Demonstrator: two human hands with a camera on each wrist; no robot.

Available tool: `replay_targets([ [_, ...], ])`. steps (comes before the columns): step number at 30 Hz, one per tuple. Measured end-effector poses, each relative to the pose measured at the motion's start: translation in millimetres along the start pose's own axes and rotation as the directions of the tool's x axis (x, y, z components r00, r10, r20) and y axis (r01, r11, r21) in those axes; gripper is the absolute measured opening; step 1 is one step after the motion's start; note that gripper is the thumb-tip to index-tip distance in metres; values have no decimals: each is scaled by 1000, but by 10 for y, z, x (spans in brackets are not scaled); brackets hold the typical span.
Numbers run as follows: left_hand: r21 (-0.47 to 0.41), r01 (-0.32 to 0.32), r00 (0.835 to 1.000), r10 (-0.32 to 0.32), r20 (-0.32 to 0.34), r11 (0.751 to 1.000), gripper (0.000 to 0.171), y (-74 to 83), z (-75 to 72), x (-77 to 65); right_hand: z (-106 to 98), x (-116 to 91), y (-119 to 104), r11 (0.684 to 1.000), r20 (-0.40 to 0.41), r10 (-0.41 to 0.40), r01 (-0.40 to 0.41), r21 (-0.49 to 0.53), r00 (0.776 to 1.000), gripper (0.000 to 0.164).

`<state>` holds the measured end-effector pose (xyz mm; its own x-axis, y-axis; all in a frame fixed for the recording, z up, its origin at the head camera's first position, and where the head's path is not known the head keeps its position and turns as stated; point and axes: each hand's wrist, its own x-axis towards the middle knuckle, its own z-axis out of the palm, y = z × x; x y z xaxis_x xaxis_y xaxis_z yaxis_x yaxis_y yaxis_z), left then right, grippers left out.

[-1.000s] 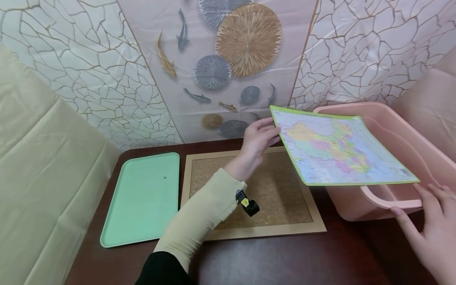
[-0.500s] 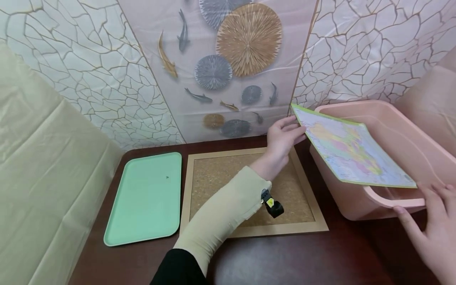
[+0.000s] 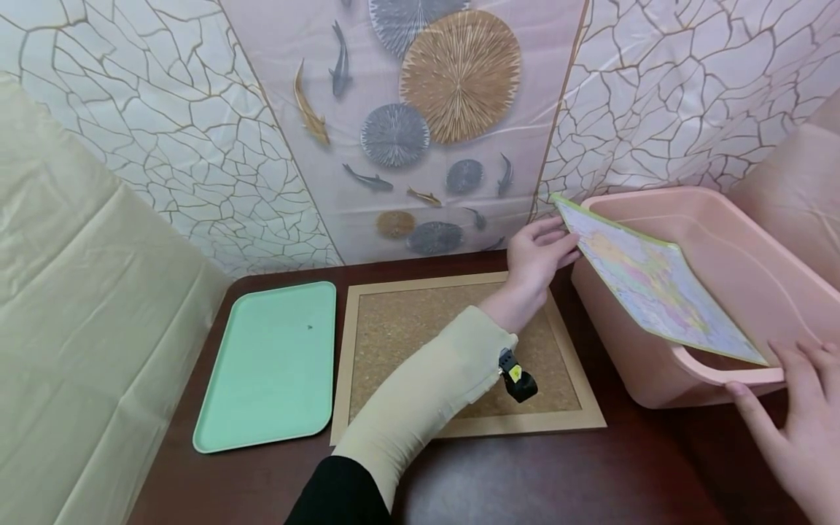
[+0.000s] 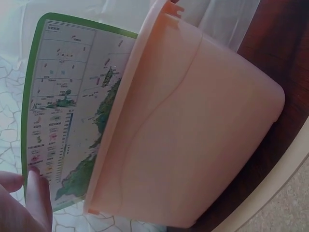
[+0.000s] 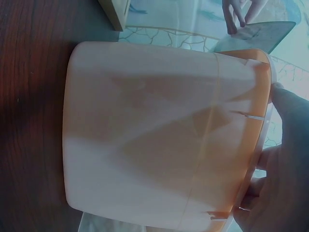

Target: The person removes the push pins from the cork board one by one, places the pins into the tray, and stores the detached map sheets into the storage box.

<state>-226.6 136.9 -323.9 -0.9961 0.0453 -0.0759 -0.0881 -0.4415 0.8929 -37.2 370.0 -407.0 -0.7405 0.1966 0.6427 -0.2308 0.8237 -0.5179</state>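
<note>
My left hand pinches the left edge of a thin, green-bordered map. The map slants down to the right, its lower part inside the mouth of a pink plastic bin. From the left wrist view, the map's other side shows more printing, and the bin wall hides part of it. My right hand grips the bin's near rim, thumb outside and fingers over the top. In the right wrist view that hand holds the rim beside the bin's end wall.
A wood-framed cork board lies on the dark table, partly under my left forearm. Left of it is a mint-green tray. A patterned backdrop stands behind the table, and a cream cloth covers the left side.
My left hand has moved right with the map. The map has tilted and its right end has sunk lower into the bin. My right hand has stayed on the rim.
</note>
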Motion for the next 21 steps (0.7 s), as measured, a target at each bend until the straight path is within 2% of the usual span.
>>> replay_targets([
  [5,-21,-13,1000,13,-5,1000,26,-41,34,10,-1,-9,-8,1000,-6,13,-13,7,1000,100],
  [11,-10,9,1000,-9,-14,1000,23,-78,57,0,5,-26,-24,1000,-8,10,-10,-16,1000,98],
  [21,-44,6,1000,-5,20,999,21,-114,134,-2,11,-19,-26,1000,-18,-10,9,-28,1000,100],
])
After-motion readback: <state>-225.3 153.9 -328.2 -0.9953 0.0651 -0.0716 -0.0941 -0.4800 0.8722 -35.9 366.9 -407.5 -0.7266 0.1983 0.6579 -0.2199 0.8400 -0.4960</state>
